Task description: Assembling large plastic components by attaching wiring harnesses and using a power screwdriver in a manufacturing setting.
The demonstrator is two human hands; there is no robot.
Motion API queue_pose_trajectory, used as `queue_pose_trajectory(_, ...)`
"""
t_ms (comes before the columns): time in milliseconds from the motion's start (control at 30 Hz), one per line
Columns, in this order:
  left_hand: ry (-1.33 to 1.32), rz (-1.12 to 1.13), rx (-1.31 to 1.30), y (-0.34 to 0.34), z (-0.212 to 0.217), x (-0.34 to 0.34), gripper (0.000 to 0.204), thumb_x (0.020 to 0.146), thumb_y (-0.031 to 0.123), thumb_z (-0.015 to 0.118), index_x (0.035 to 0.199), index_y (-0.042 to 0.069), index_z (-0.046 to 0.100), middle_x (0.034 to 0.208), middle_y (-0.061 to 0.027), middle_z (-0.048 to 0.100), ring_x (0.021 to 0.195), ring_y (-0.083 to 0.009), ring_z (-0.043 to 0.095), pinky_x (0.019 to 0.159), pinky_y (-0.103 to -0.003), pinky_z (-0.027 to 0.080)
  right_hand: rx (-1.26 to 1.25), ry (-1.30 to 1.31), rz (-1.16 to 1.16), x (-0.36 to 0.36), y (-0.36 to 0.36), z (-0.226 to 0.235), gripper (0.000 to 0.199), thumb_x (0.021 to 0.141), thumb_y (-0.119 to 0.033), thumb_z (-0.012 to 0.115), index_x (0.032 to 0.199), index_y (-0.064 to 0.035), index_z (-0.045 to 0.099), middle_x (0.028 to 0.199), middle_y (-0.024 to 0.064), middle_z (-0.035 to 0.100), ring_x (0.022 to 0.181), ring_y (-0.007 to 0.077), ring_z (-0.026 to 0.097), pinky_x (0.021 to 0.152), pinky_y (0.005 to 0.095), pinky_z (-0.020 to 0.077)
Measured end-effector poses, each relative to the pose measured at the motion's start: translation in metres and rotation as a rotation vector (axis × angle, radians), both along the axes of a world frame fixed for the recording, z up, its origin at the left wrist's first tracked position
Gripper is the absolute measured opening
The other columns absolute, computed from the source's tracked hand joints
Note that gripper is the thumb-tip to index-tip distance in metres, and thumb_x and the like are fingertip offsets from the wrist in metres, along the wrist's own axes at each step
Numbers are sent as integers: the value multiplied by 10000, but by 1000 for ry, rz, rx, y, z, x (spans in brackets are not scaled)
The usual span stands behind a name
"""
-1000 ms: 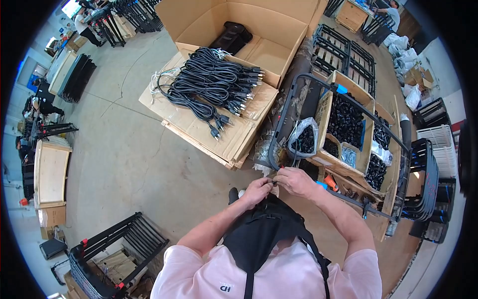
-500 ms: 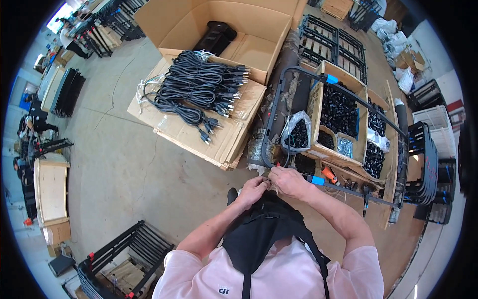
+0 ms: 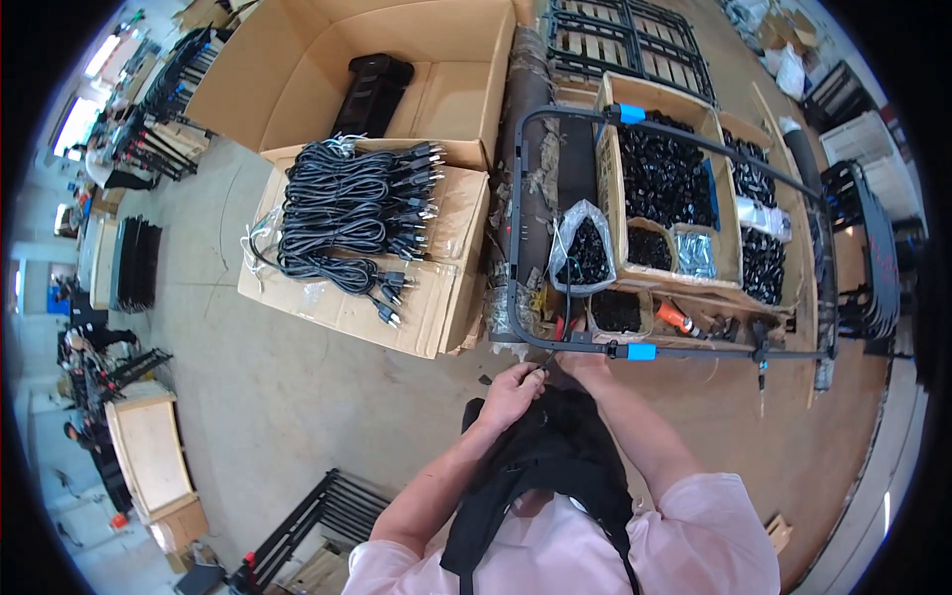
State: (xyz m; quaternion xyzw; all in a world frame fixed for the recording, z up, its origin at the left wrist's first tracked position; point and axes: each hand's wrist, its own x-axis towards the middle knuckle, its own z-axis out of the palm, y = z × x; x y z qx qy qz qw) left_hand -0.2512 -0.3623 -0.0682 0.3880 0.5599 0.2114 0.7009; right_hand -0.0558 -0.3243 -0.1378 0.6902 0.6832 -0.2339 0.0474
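Observation:
A thin black cable (image 3: 548, 362) runs down past the near left corner of a dark metal tube frame (image 3: 516, 213) with blue clips. My left hand (image 3: 512, 394) is closed, pinching the cable just below that corner. Beside it, my right hand (image 3: 583, 366) reaches under the near tube, which hides its fingers. Something red (image 3: 561, 329) shows just beyond them, too small to identify. The frame lies over wooden boxes of small black parts (image 3: 666, 188). Close to the right hand are a plastic bag of black parts (image 3: 583, 250) and a small tub (image 3: 617, 312) of similar pieces.
Left of the frame, bundled black power cords (image 3: 347, 208) lie on flattened cardboard (image 3: 436, 297) before an open carton (image 3: 456, 59). An orange power tool (image 3: 676, 317) rests behind the near tube. Black racks (image 3: 307, 521) stand at lower left. People work far left.
My right hand has moved forward from beside the left hand to under the frame's near tube. The left hand still grips near the corner. The view has shifted.

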Motion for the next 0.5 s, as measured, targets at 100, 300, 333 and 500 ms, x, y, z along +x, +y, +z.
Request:
queue_pose_trajectory(100, -147, -62, 24, 4, -5, 11, 294, 1074, 231, 588, 1180, -25, 688, 879, -49, 695, 802, -123, 652, 762, -286, 547, -283, 78, -479, 18, 26, -76, 483, 1045, -374, 451, 1319, -1, 590, 1212, 292, 700, 1166, 407, 695, 984, 518, 564)
queue_pose_trajectory(300, -165, -43, -21, 1, -6, 4, 280, 1105, 207, 550, 1165, -44, 659, 942, -59, 689, 848, -137, 658, 811, -300, 560, -199, 272, -331, 8, -4, -16, 542, 1001, -393, 538, 1384, -11, 565, 1222, 268, 712, 1199, 412, 679, 1012, 487, 551)
queue_pose_trajectory(333, -208, -14, -61, 1, -7, 5, 277, 1107, 204, 545, 1177, -41, 652, 953, -66, 694, 851, -146, 664, 815, -308, 566, -442, 316, -431, 12, -15, 8, 542, 987, -381, 566, 1386, -15, 563, 1196, 273, 716, 1167, 422, 687, 985, 503, 554)
queue_pose_trajectory(500, -291, -5, -105, 0, -11, 21, 283, 1109, 207, 541, 1212, -36, 643, 1006, -92, 717, 884, -173, 690, 834, -325, 580, -284, 302, -518, 14, -102, 67, 420, 975, -290, 588, 1307, -33, 591, 1067, 301, 718, 1026, 483, 695, 892, 547, 552)
